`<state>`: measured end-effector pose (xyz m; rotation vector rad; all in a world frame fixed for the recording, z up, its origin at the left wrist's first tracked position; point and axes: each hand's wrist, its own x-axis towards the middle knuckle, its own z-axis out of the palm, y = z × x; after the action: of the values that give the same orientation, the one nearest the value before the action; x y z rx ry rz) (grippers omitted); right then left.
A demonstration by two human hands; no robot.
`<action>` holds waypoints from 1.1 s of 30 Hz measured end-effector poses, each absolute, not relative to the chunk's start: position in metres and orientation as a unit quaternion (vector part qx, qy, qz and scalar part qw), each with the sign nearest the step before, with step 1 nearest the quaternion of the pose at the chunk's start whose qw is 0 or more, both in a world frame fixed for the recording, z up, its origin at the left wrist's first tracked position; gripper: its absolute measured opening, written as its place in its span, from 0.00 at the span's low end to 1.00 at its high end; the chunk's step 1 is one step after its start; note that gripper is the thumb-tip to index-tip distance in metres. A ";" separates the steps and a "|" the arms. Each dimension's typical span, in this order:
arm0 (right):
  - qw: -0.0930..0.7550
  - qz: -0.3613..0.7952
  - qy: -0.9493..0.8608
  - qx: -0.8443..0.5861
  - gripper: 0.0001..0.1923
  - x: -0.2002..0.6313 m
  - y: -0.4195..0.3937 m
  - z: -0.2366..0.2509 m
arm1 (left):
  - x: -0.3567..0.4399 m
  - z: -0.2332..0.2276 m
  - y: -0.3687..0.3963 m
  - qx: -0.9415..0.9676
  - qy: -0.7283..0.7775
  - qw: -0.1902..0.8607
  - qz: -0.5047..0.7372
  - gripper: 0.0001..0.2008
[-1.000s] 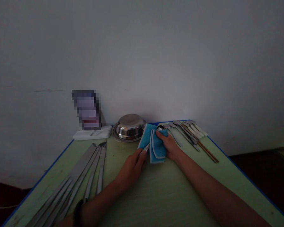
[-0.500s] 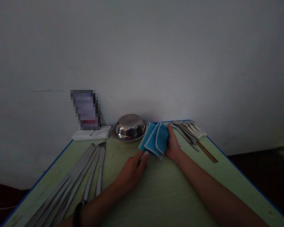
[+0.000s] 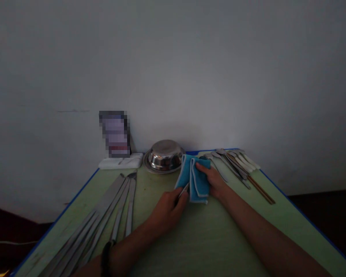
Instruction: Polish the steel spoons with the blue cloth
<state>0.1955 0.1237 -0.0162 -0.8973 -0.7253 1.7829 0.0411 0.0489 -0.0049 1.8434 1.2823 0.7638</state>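
Observation:
My left hand (image 3: 167, 209) grips the thin metal handle of a utensil (image 3: 185, 189) whose far end is hidden inside a folded blue cloth (image 3: 193, 179). My right hand (image 3: 214, 180) is closed on that cloth, with fingers pressed over its top fold. Both hands rest on the green table (image 3: 202, 238) near its far middle. Which kind of utensil it is cannot be told, since the cloth covers its head.
An upturned steel bowl (image 3: 165, 155) stands behind the cloth by the wall. Several spoons and chopsticks (image 3: 239, 165) lie at the far right. Several long metal utensils (image 3: 109, 215) lie at the left. A white folded cloth (image 3: 121, 162) and a blurred-out object sit at the far left corner.
My right hand drew the cloth back along the utensil toward me, after pushing it away half a second ago. The left hand kept its grip on the handle. The camera shifted slightly left.

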 end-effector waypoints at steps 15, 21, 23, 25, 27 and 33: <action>0.514 0.740 -0.266 -0.343 0.17 0.192 0.129 -0.019 | 0.040 -0.003 0.049 0.681 0.514 0.400 0.334 0.19; 0.506 0.740 -0.275 -0.346 0.10 0.193 0.126 -0.017 | 0.040 -0.004 0.048 0.682 0.506 0.407 0.337 0.17; 0.507 0.739 -0.275 -0.347 0.10 0.193 0.126 -0.017 | 0.040 -0.004 0.048 0.682 0.507 0.407 0.335 0.17; 0.508 0.738 -0.274 -0.348 0.10 0.193 0.126 -0.017 | 0.041 -0.003 0.048 0.683 0.510 0.403 0.334 0.17; 0.510 0.737 -0.273 -0.348 0.10 0.193 0.127 -0.018 | 0.041 -0.001 0.049 0.683 0.514 0.396 0.335 0.17; 0.524 0.726 -0.277 -0.348 0.12 0.194 0.130 -0.019 | 0.043 0.003 0.047 0.689 0.520 0.373 0.340 0.17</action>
<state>0.1943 0.1295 -0.0190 -0.8339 -0.6619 1.7385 0.0428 0.0474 0.0035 1.7667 1.3321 0.8708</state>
